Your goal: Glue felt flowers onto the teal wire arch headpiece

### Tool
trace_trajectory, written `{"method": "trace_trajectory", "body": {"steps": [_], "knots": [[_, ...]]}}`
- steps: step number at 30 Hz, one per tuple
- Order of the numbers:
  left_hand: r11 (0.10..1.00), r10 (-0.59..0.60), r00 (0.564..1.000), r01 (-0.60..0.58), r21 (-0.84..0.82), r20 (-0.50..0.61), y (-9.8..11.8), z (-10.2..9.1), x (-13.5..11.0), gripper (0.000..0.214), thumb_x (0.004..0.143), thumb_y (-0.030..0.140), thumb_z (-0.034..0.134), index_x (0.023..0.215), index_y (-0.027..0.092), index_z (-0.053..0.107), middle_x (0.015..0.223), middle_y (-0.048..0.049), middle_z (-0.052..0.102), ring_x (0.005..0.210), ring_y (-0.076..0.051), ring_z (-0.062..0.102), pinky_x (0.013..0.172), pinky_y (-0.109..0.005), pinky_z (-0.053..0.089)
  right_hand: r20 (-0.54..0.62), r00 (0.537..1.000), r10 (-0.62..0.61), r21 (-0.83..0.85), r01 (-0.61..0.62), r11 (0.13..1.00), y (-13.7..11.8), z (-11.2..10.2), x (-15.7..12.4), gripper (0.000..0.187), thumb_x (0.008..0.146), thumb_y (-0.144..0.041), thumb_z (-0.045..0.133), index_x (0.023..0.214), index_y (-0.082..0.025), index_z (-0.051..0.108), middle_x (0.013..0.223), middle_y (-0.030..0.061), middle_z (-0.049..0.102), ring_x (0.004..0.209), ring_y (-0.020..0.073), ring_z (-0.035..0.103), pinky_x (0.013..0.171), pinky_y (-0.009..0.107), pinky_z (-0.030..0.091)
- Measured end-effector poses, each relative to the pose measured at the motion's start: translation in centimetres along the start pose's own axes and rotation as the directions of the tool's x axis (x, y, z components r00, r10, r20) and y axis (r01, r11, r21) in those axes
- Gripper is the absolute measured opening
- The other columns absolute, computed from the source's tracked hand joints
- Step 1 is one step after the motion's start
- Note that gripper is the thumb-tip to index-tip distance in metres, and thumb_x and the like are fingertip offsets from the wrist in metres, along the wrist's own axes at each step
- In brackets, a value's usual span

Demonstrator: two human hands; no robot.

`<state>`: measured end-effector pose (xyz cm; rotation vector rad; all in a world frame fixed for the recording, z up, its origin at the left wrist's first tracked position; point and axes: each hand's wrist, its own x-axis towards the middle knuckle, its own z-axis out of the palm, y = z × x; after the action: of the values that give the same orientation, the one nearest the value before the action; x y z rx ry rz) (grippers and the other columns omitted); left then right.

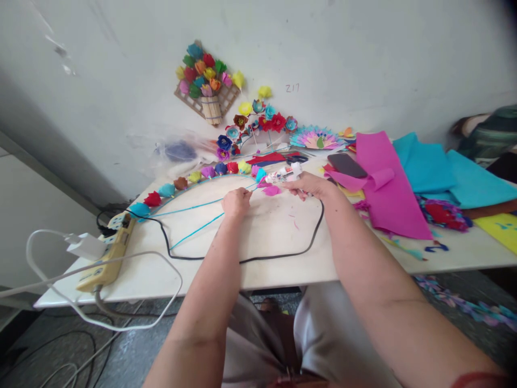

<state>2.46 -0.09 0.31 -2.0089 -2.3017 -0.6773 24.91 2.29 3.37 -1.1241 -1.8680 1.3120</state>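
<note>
My left hand (pixel 236 203) is closed in a pinch on a thin blue cord (pixel 194 206), which runs left across the table toward a row of paper flowers (pixel 167 189). A second stretch of the cord slants down to the left. In my right hand (pixel 310 186) is a white, patterned hot glue gun (pixel 284 173), its nozzle pointing left close to the flowers at the row's right end. Just below the nozzle lies a pink paper petal (pixel 272 191). A black power cable (pixel 278 255) loops from my right hand to the left. Small detail at the nozzle is blurred.
A power strip (pixel 107 261) with plugs sits on the table's left edge. Magenta paper (pixel 388 183), blue paper (pixel 456 175) and a dark phone (pixel 347 165) lie right. Scissors (pixel 297 159) and standing paper flowers (pixel 258 116) are behind. A flower wall hanging (pixel 205 81) is above.
</note>
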Motion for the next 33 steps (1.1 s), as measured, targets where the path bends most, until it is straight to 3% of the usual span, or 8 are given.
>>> {"method": "trace_trajectory", "body": {"steps": [33], "knots": [[1.0,-0.007,1.0,0.007,-0.001,0.006,0.04,-0.14,-0.04,0.032,0.076,0.047,0.04,0.081,0.028,0.064,0.075,-0.0015,0.066,0.073,-0.016,0.056,0.063,-0.025,0.036,-0.065,0.997,0.028,-0.025,-0.029,0.999,0.07,-0.72,-0.25,0.033,0.062,-0.042,0.066,0.062,-0.015,0.047,0.044,-0.0037,0.045,0.032,0.0031,0.033,0.032,0.018,0.03]]}}
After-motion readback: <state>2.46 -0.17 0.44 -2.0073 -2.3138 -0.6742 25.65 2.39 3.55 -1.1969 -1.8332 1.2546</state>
